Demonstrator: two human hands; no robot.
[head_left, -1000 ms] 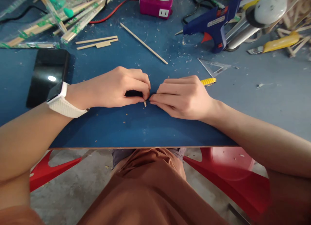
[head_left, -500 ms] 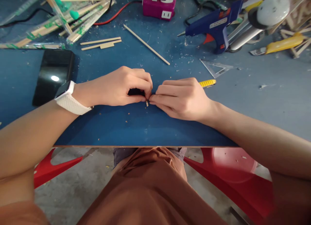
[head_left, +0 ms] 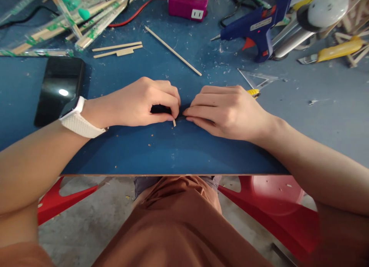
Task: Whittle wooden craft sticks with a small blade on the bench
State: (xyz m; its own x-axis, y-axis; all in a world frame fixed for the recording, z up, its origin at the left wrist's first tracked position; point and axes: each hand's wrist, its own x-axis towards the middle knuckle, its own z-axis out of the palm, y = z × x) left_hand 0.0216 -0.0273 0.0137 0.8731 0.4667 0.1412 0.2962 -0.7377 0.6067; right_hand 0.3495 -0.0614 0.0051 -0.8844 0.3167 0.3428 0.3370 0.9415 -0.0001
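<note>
Two bare hands are working above the blue bench (head_left: 201, 159), both on the person's side of the long stick (head_left: 173, 50). The left hand (head_left: 141, 101) is pinching a small wood piece (head_left: 174, 123) between thumb and fingers; its exposed end is pointing toward the person, below the near half of the long stick. The right hand (head_left: 226, 111) is facing the left hand, fingertips apart from it, to the right of the long stick's near end. This hand is closing around a yellow-handled tool (head_left: 253, 92), whose rear end is projecting behind the knuckles; a dark, narrow part at the fingertips is probably its blade, though the view is too small to confirm this.

Two thin sticks (head_left: 117, 47) are lying left of the long stick. A black phone (head_left: 53, 76) is resting farther left and nearer the person. A purple socket box (head_left: 187, 7) is standing beyond the long stick. A blue glue gun (head_left: 258, 28) is lying to its right, and a clear set square (head_left: 245, 77) is lying right of its near end.
</note>
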